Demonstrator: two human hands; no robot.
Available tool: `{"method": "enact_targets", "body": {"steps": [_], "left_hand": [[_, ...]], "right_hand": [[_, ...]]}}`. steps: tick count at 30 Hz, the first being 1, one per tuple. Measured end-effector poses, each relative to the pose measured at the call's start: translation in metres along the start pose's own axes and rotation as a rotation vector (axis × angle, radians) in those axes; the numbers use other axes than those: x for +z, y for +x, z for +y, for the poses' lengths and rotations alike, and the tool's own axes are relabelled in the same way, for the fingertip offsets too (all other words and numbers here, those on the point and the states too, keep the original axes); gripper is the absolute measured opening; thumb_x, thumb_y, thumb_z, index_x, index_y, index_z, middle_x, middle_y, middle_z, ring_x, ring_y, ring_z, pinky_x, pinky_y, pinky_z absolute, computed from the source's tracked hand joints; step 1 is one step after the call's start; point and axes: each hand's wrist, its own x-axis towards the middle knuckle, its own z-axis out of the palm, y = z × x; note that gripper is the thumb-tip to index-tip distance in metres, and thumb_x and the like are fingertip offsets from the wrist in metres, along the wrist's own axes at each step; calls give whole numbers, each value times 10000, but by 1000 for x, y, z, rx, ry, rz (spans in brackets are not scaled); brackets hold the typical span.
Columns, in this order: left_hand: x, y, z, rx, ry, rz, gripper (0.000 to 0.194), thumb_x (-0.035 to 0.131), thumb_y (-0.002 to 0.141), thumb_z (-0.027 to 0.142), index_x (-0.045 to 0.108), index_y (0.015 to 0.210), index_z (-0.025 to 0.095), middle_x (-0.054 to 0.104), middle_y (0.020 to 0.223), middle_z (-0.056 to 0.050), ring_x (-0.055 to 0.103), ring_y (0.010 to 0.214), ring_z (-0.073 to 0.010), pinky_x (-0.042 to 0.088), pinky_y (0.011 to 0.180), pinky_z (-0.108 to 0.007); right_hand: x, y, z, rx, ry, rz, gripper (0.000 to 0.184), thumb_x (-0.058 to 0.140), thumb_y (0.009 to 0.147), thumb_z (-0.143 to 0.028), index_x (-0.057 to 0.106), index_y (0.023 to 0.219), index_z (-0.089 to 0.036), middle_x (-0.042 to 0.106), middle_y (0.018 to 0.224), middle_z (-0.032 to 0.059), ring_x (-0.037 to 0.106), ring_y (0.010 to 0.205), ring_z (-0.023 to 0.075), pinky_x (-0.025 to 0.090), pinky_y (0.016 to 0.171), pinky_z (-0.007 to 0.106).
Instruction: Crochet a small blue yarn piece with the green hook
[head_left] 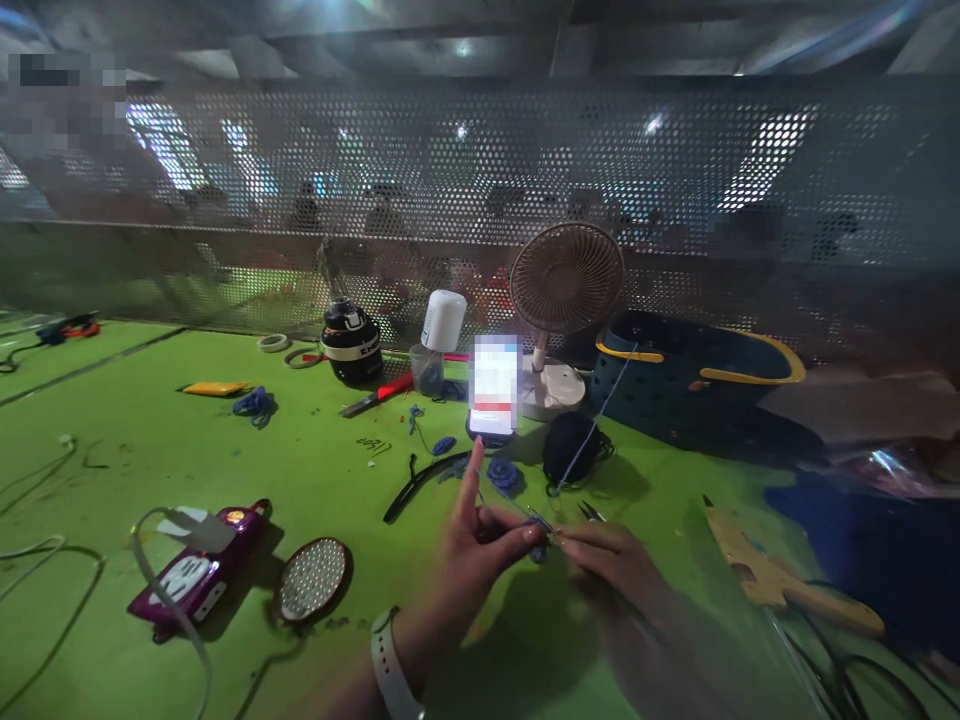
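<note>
We see the left hand (480, 540), fingers clamped on blue yarn (538, 552), and the right hand (615, 562), fingers pinching a thin tool (541, 519). Farther off, a phone (493, 392) stands on the bench (180, 450).

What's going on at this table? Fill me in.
A person is handling yarn at a green table. The left hand pinches a small blue yarn piece, while the right hand, close against it, appears to hold a thin metal tool. A round blue coil and a dark yarn ball lie just beyond, near a lit phone.
</note>
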Motion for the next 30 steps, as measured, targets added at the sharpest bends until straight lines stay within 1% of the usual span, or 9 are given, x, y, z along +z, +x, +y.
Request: {"method": "enact_targets", "body": {"steps": [2, 5, 7, 10, 12, 15, 19, 24, 30], "left_hand": [[-3, 2, -3, -87, -113, -28, 1273, 881, 653, 168, -8, 1559, 255, 698, 653, 29, 623, 606, -118, 473, 632, -238], [-7, 4, -6, -202, -263, -98, 1292, 910, 605, 174, 42, 1561, 222, 661, 605, 50, 578, 538, -92, 431, 589, -217], [-9, 4, -6, -244, -325, -145, 1292, 911, 601, 158, 47, 1560, 207, 650, 598, 57, 563, 529, -84, 421, 590, -215], [-11, 3, -5, -272, -338, -184, 1269, 901, 610, 145, 60, 1558, 209, 660, 619, 47, 573, 545, -92, 414, 592, -218], [-13, 3, -5, -288, -324, -183, 1267, 900, 611, 145, 59, 1557, 212, 665, 635, 36, 586, 557, -100, 410, 586, -218], [-13, 4, -5, -303, -323, -186, 1304, 904, 604, 135, 17, 1556, 202, 655, 619, 39, 577, 540, -95, 396, 561, -205], [-14, 6, -5, -319, -330, -200, 1315, 907, 600, 138, 6, 1555, 205, 641, 600, 47, 550, 512, -81, 367, 525, -183], [-17, 6, -6, -352, -331, -210, 1260, 902, 615, 145, 64, 1554, 209, 627, 598, 52, 566, 537, -87, 397, 537, -182], [-18, 5, 1, -404, -319, -275, 1201, 882, 653, 144, 94, 1554, 234, 637, 639, 51, 605, 607, -102, 440, 580, -197]], "right_hand": [[4, -1, 3, -59, 31, 48, 160, 677, 860, -457, 792, 940, -379, 761, 895, 40, 687, 833, 225, 521, 779, 362], [1, 0, 6, -19, 92, 32, 184, 682, 844, -489, 799, 900, -360, 755, 857, 42, 681, 791, 221, 530, 738, 348], [-6, 0, 7, 83, 117, -15, 156, 711, 826, -461, 800, 869, -341, 757, 849, 37, 688, 785, 222, 545, 730, 339], [-15, 0, 10, 337, 154, -74, 121, 771, 778, -389, 799, 841, -290, 766, 854, 52, 698, 804, 247, 560, 720, 346], [-15, 0, 14, 472, 217, -45, 154, 788, 755, -404, 793, 814, -261, 763, 825, 60, 695, 791, 250, 559, 710, 353], [-7, 0, 21, 613, 433, 38, 215, 814, 710, -461, 770, 763, -257, 743, 736, 28, 682, 709, 209, 550, 683, 332], [0, 4, 23, 818, 706, 88, 252, 892, 609, -429, 745, 705, -248, 748, 714, -1, 692, 688, 167, 547, 681, 285], [-4, 10, 18, 836, 724, 93, 284, 917, 553, -427, 740, 672, -241, 729, 669, -13, 673, 647, 141, 546, 644, 242], [-8, 15, 14, 824, 652, 57, 296, 904, 549, -471, 741, 644, -243, 700, 618, 4, 672, 661, 176, 565, 640, 280]]}}
